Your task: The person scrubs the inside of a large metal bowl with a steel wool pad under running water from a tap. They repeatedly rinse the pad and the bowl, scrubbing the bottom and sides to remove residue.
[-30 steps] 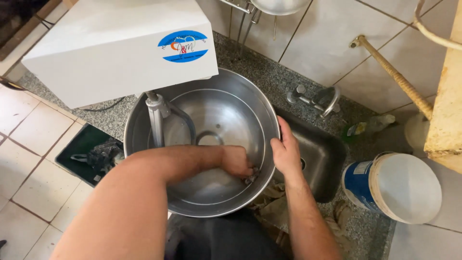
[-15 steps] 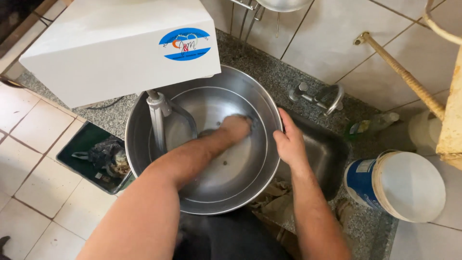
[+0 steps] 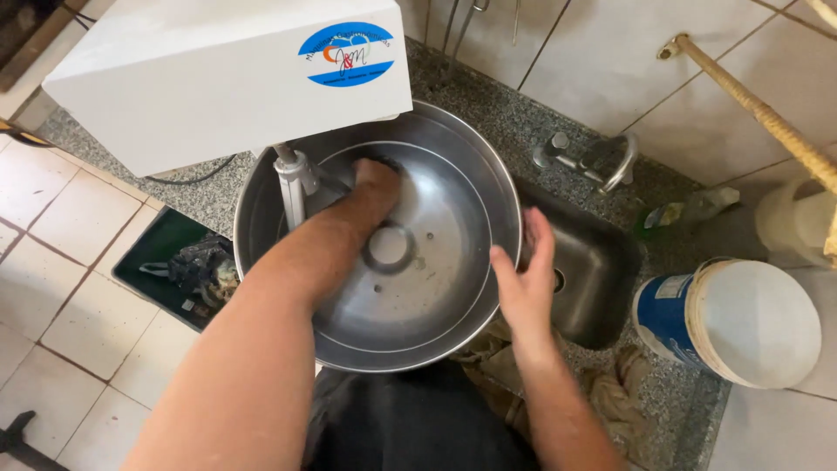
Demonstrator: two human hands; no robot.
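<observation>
- Head view, steel mixing bowl (image 3: 453, 288): round, upright, mouth facing the camera, seated under the white machine head (image 3: 200, 78); a raised ring (image 3: 390, 249) marks the centre of its floor
- Head view, left hand (image 3: 377, 185): reaches deep into the bowl and presses against the far inner wall, beyond the centre ring and just beside the grey shaft (image 3: 292, 179); a dark scrap, perhaps a scouring pad, shows at the fingertips, but whether the fingers close on it cannot be told
- Head view, right hand (image 3: 523, 279): fingers spread and extended, flat against the bowl's right rim from outside, gripping nothing; it is the hand nearer the rim
- Head view, surroundings: sink (image 3: 593, 270) just right of the bowl, tap (image 3: 593, 157) behind it, white bucket (image 3: 741, 323) further right, granite counter (image 3: 506, 113) beneath
</observation>
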